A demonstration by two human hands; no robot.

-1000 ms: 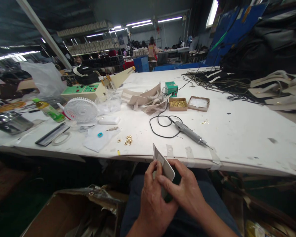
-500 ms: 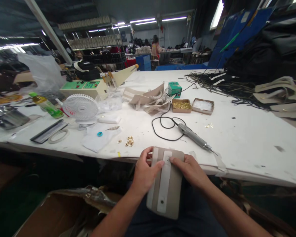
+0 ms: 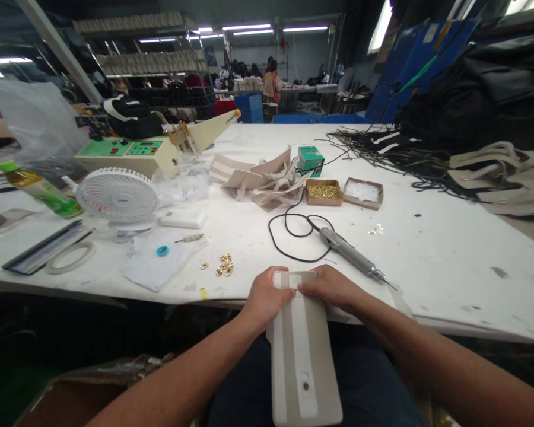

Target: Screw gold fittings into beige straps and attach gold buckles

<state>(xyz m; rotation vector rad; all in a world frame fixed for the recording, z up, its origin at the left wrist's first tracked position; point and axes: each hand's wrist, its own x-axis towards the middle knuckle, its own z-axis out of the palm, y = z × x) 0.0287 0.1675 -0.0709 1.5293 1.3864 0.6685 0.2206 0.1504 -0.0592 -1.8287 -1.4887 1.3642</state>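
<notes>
A: Left of the fingers?
B: Gold bits (image 3: pixel 225 265): small heap, loose on the table (image 3: pixel 244 234), just beyond the left fingers. Pieces (image 3: pixel 235 178): beige, piled, farther beyond.
A: At the fingers?
B: Left hand (image 3: pixel 269 296): clamped on the panel's far end, thumb on the face, fingers partly hidden. Panel (image 3: pixel 322 350): one, beige, between both hands, running nearward from the fingers. Strip (image 3: pixel 302 344): white, lengthwise; apparently laid, done. Dot (image 3: pixel 305 386): dark, strip's near end, well apart from the thumbs; stud or hole, cannot tell; seemingly finished. Far end: between the thumbs, seemingly outstanding. Right hand (image 3: pixel 331 286): clamped likewise.
A: Right of them?
B: Driver (image 3: pixel 349 252): one, unheld, just beyond the right fingers. Chips (image 3: pixel 376 229): gold, scattered, farther beyond.
</notes>
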